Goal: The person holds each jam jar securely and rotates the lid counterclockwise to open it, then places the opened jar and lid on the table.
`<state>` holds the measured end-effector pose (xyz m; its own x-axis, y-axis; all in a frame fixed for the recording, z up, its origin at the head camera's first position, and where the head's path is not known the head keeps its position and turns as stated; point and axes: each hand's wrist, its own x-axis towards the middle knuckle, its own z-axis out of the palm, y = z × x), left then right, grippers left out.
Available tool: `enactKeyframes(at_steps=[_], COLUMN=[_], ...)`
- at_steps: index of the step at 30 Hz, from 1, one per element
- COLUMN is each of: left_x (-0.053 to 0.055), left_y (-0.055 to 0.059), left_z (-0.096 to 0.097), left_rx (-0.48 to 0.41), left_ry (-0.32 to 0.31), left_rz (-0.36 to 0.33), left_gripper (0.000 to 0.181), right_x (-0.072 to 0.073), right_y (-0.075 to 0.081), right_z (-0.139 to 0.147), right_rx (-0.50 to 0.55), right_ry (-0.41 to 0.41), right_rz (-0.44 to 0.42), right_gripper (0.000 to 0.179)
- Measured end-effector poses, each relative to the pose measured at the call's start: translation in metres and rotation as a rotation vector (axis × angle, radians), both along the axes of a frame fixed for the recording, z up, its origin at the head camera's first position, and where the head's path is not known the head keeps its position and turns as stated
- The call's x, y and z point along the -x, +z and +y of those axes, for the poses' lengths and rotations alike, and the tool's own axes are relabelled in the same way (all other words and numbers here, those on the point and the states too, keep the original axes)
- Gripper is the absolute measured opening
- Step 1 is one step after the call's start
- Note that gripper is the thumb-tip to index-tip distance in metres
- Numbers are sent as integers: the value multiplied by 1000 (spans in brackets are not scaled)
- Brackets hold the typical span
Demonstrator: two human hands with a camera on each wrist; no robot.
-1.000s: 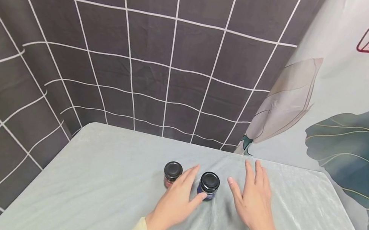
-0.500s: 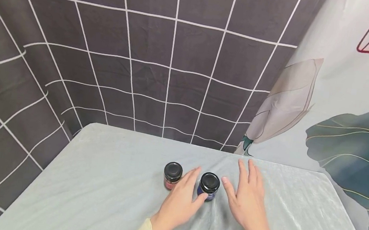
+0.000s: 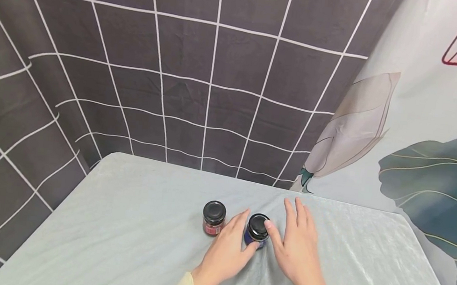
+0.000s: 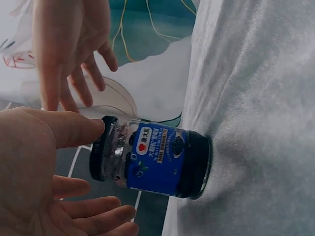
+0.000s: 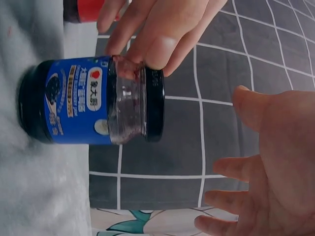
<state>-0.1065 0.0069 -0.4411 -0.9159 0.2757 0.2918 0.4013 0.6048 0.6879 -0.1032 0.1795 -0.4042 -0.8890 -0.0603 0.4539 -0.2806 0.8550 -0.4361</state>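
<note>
A small glass jam jar with a black lid and blue label [image 4: 156, 155] stands upright on the cloth-covered table, between the two hands. My left hand [image 3: 224, 255] is on its left side, fingers extended, with the thumb at the lid's edge. Whether that thumb presses the lid, I cannot tell. On the jar's right, my right hand [image 3: 296, 256] hovers with spread, straight fingers; its thumb overlaps the lid in the head view but stands apart from it in the right wrist view. A second black-lidded jar with a red label [image 3: 213, 218] stands just left of my left hand.
Pale grey cloth [image 3: 126, 225] with soft wrinkles covers the table. Behind it hangs a dark curtain [image 3: 183, 95] with a white grid. A white leaf-patterned curtain [image 3: 417, 117] hangs at the right.
My right hand has moved left, closer to the blue-labelled jar. My left hand has shifted slightly right, uncovering more of the red-labelled jar.
</note>
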Motion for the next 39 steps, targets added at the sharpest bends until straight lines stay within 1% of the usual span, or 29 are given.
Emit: enactKeyframes(at_steps=[4, 9, 15, 20, 26, 31, 37, 39], left_x=[1, 4, 6, 7, 9, 10, 10, 11], left_y=[-3, -8, -13, -15, -15, -15, -18, -20], left_z=[2, 5, 10, 13, 15, 16, 16, 17], left_rx=[-6, -12, -21, -47, -78, -70, -86, -91], left_ry=[6, 12, 31, 54, 48, 50, 42, 39], left_rz=[-18, -35, -59, -79, -112, -107, -146, -146], left_gripper=[72, 72, 72, 71, 70, 70, 69, 68], right_x=[-1, -1, -1, 0, 0, 1, 1, 1], right_y=[0, -1, -2, -3, -2, -3, -5, -6], right_z=[-4, -8, -13, -17, -21, -23, -25, -25], right_rx=[2, -22, -24, -32, -25, -18, -3, 2], right_ry=[6, 21, 33, 50, 52, 53, 63, 63], right_rz=[-37, -67, -51, -57, -102, -102, -106, -109], right_gripper=[66, 66, 63, 60, 59, 58, 58, 58])
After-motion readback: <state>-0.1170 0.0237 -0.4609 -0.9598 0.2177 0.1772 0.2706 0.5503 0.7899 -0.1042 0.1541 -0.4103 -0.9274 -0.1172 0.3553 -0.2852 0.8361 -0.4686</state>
